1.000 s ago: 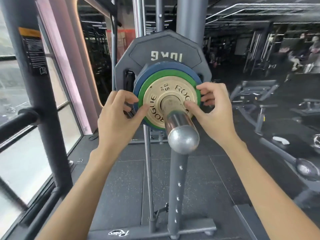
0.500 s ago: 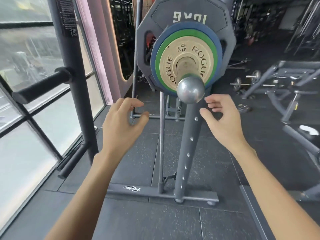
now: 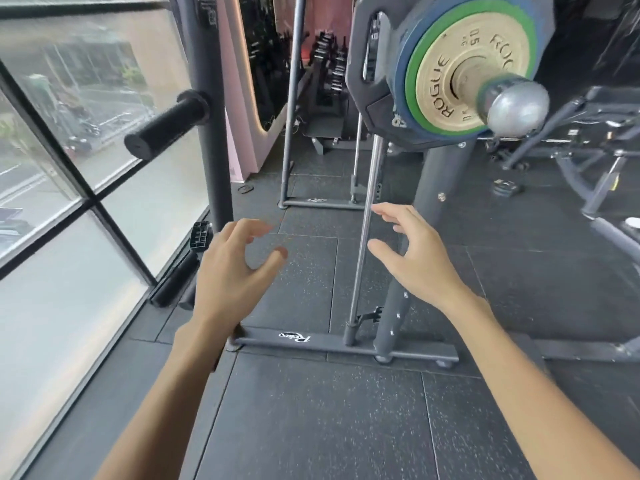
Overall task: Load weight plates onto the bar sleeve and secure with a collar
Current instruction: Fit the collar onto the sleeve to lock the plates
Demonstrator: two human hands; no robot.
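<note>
The bar sleeve (image 3: 498,95) sits high at the upper right, its long axis running from the stacked plates out toward the camera and slightly down to the right, ending in a rounded steel cap that faces the viewer. Four plates are threaded on it, faces square to that axis: outermost a small gold ROGUE plate (image 3: 446,88) marked 0.5, behind it a green plate (image 3: 414,81), then a blue plate (image 3: 400,64), and at the back a large dark grey plate (image 3: 360,81) with a grip slot near its rim. The bare length of sleeve between the gold plate and the end cap carries nothing. Both hands hang low, well below the plates and apart from them, over the speckled rubber floor (image 3: 311,410). The left hand (image 3: 235,268) is empty, fingers curled loosely with the thumb spread away from them. The right hand (image 3: 412,258) is likewise empty, fingers parted and lightly bent, lying in front of a thin chrome guide rod (image 3: 363,237) that rises from the rack's dark base beam (image 3: 346,344). A thick grey upright (image 3: 412,254) stands beside the rod. At left, a black storage peg (image 3: 162,126) juts from another post (image 3: 207,116) toward the window (image 3: 69,168).
</note>
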